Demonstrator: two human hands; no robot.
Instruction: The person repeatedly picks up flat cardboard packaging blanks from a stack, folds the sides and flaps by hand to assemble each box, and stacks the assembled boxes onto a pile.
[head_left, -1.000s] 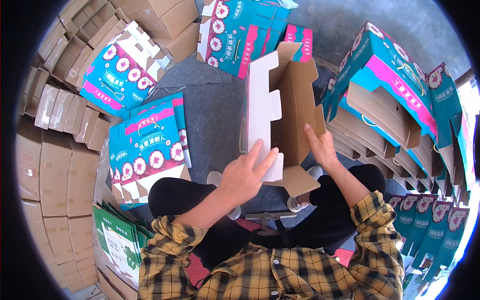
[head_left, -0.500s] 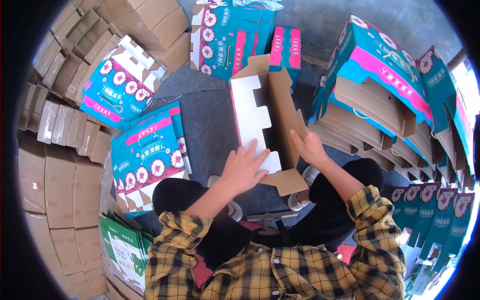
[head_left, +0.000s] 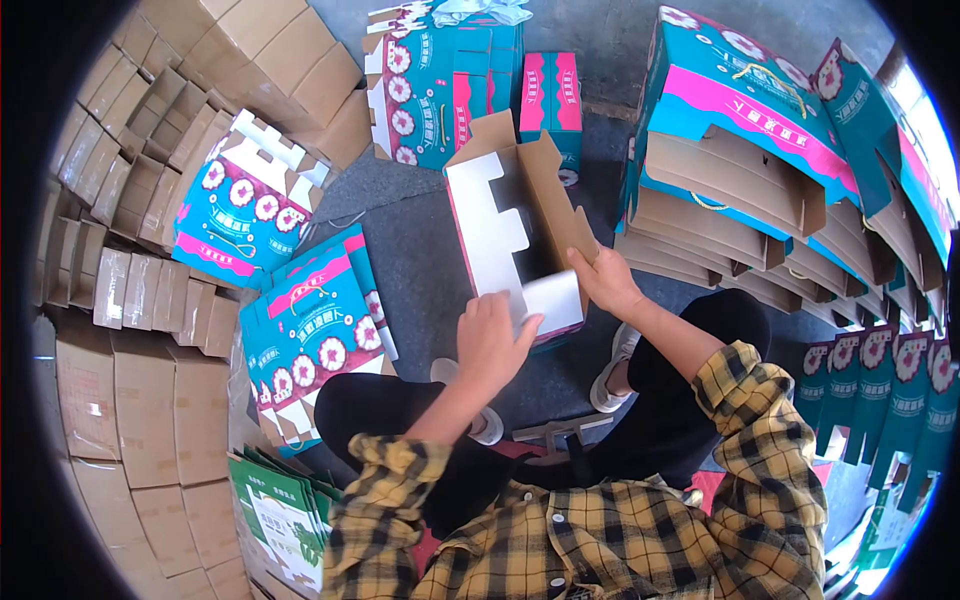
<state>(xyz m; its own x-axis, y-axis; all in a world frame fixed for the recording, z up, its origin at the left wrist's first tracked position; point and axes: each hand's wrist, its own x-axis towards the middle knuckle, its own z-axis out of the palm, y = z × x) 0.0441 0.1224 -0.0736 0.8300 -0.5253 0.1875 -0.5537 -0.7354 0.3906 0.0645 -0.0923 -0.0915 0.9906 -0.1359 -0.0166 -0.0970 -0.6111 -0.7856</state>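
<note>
Bright, cool daylight, strongest from an opening far to the right of the hands, white glare washing out that edge, softer shade between the hands and the floor, slight blur around the left fingers, fisheye curving outward, black vignette at the corners.

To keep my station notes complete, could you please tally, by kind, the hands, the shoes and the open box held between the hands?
Hands (left hand, right hand): 2
Shoes (left shoe, right shoe): 2
Held open box: 1
Total: 5
</note>
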